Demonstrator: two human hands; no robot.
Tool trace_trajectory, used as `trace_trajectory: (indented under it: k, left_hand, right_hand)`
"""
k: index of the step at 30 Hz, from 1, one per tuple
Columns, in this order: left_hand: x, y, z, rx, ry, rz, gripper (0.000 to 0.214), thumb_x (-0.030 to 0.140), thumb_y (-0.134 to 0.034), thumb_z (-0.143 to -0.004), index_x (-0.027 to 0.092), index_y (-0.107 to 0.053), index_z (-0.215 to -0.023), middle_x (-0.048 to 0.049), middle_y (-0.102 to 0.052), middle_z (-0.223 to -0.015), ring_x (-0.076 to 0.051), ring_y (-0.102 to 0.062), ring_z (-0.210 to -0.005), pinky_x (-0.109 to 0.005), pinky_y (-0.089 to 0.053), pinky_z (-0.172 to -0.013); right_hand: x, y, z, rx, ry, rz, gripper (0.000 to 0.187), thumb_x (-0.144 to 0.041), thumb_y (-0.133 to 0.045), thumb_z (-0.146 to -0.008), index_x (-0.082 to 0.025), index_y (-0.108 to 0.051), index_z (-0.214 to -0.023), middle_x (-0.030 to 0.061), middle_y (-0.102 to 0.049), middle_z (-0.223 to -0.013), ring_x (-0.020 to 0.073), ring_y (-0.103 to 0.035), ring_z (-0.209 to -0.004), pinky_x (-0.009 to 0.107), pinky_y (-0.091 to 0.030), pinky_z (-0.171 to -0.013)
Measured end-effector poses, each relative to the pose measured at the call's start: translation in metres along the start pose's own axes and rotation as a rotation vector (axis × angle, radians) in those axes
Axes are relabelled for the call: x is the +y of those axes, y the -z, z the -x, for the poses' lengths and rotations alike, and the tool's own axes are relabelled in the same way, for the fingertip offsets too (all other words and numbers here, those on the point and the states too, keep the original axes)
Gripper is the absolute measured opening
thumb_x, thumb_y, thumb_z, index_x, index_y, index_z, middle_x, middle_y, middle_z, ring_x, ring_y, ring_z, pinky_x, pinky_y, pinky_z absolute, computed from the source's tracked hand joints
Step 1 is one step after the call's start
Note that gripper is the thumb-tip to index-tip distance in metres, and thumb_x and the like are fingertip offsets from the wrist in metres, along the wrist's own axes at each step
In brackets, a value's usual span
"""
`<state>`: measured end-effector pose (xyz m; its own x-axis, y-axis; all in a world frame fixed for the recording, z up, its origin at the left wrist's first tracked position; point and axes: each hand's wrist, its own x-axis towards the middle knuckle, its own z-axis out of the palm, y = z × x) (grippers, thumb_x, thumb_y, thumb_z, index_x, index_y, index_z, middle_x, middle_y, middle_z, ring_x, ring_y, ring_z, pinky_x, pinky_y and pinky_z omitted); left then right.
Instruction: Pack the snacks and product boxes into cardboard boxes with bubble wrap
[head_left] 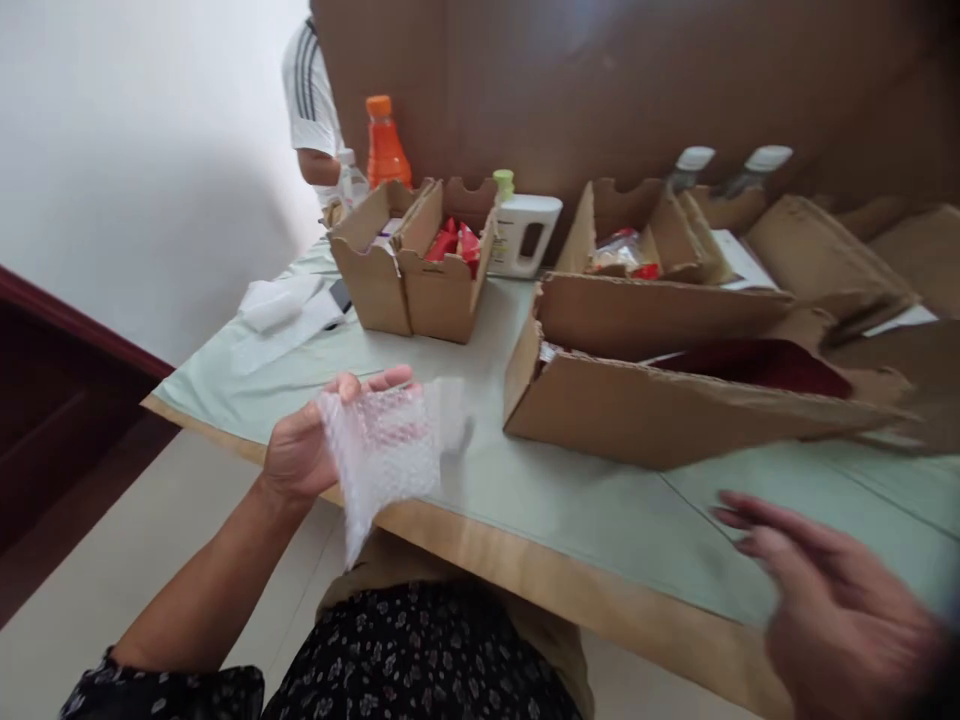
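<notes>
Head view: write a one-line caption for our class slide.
Left hand holding bubble wrap at a table, right hand blurred near an open cardboard box.

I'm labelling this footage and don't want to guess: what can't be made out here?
All in the head view:
Right hand: blurred; its wrist is lost at the dark right edge.
Bubble wrap in the left hand: blur leaves bag or sheet unclear.
Dark red thing: lower part hidden by the front box.
White jug: label print too small.
Person in a white sleeve: mostly hidden by the brown panel.
</notes>
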<state>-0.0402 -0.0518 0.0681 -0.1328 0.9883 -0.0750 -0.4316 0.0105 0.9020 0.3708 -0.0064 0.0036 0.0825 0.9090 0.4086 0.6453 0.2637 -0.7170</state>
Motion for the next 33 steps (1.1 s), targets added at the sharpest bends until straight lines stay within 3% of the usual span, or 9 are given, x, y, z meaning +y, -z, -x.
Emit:
trace_trajectory:
  k: [3,6,10,12,17,22,26,29,33]
  left_hand:
    - [-0.022,-0.021,0.011,-0.195,0.185,-0.022,0.06,0.068,-0.085,-0.064,0.022,-0.046,-0.063,-0.0075,-0.072,-0.131,-0.045,-0.063,-0.127,-0.065,-0.054,-0.095]
    - [-0.028,-0.035,0.023,-0.437,0.34,0.012,0.065,0.065,-0.086,-0.063,0.02,-0.039,-0.054,-0.0111,-0.077,-0.118,-0.044,-0.072,-0.11,-0.064,-0.055,-0.091]
    - [-0.018,-0.026,0.03,-0.468,0.249,0.099,0.053,0.053,-0.083,-0.072,0.02,-0.045,-0.056,-0.0083,-0.079,-0.11,-0.04,-0.075,-0.106,-0.06,-0.057,-0.092]
    - [-0.017,-0.012,0.022,-0.404,0.191,0.051,0.042,0.048,-0.082,-0.077,0.021,-0.054,-0.061,-0.0077,-0.079,-0.113,-0.037,-0.075,-0.108,-0.055,-0.059,-0.092]
    - [-0.04,0.011,-0.03,-0.222,0.156,-0.225,0.021,0.038,-0.083,-0.078,0.022,-0.071,-0.078,-0.0119,-0.076,-0.125,-0.034,-0.072,-0.114,-0.046,-0.054,-0.098]
    - [-0.051,0.004,-0.052,-0.022,-0.078,-0.552,0.02,0.032,-0.076,-0.078,0.024,-0.074,-0.097,-0.0126,-0.072,-0.132,-0.037,-0.065,-0.126,-0.052,-0.05,-0.106]
    - [-0.054,-0.02,-0.032,-0.393,-0.466,-1.054,0.028,0.021,-0.067,-0.084,0.031,-0.072,-0.11,-0.0084,-0.068,-0.14,-0.033,-0.062,-0.13,-0.049,-0.052,-0.106]
    - [-0.074,-0.04,-0.027,-0.672,-0.639,-1.28,0.039,0.012,-0.062,-0.08,0.029,-0.069,-0.114,-0.0094,-0.07,-0.138,-0.034,-0.059,-0.133,-0.056,-0.047,-0.113]
    - [-0.117,-0.038,-0.038,-0.667,-0.632,-1.345,0.033,0.014,-0.059,-0.077,0.025,-0.069,-0.107,-0.0126,-0.075,-0.123,-0.033,-0.067,-0.119,-0.055,-0.052,-0.107]
  right_hand:
    - [-0.05,-0.011,0.017,-0.296,0.245,-0.148,0.05,-0.044,-0.069,-0.094,-0.035,-0.061,-0.142,0.0123,-0.068,-0.138,0.0329,-0.068,-0.12,0.049,-0.057,-0.098]
    - [-0.09,-0.034,0.005,-0.551,0.462,-0.271,0.066,-0.042,-0.076,-0.087,-0.029,-0.054,-0.149,0.0122,-0.059,-0.15,0.0324,-0.053,-0.142,0.05,-0.048,-0.114]
    - [-0.091,-0.051,-0.017,-0.932,0.259,-0.341,0.013,-0.029,-0.066,-0.09,-0.024,-0.075,-0.097,0.0016,-0.077,-0.094,0.019,-0.071,-0.089,0.028,-0.057,-0.078]
    - [-0.078,-0.046,-0.022,-1.007,0.091,-0.397,0.013,-0.029,-0.063,-0.09,-0.022,-0.073,-0.085,-0.0006,-0.074,-0.08,0.0157,-0.067,-0.072,0.024,-0.052,-0.065]
    - [-0.045,-0.032,-0.031,-0.861,-0.035,-0.332,0.02,-0.039,-0.068,-0.087,-0.021,-0.074,-0.093,0.0017,-0.076,-0.085,0.0183,-0.069,-0.074,0.027,-0.054,-0.067]
    - [0.0,-0.026,-0.034,-0.397,0.108,0.128,0.025,-0.032,-0.064,-0.089,-0.022,-0.074,-0.11,0.0069,-0.08,-0.101,0.0257,-0.074,-0.086,0.037,-0.059,-0.075]
    - [0.005,-0.022,-0.014,-0.15,0.387,0.225,0.018,-0.022,-0.058,-0.096,-0.023,-0.071,-0.109,0.0075,-0.079,-0.1,0.0249,-0.074,-0.091,0.038,-0.058,-0.079]
    - [-0.012,-0.047,0.012,-0.242,0.547,0.149,0.026,-0.012,-0.055,-0.094,-0.022,-0.068,-0.113,0.0077,-0.079,-0.11,0.0226,-0.073,-0.1,0.036,-0.056,-0.085]
    - [-0.012,-0.093,0.042,-0.309,0.658,0.117,0.02,-0.031,-0.056,-0.097,-0.023,-0.071,-0.109,0.0049,-0.078,-0.121,0.0238,-0.07,-0.11,0.04,-0.054,-0.092]
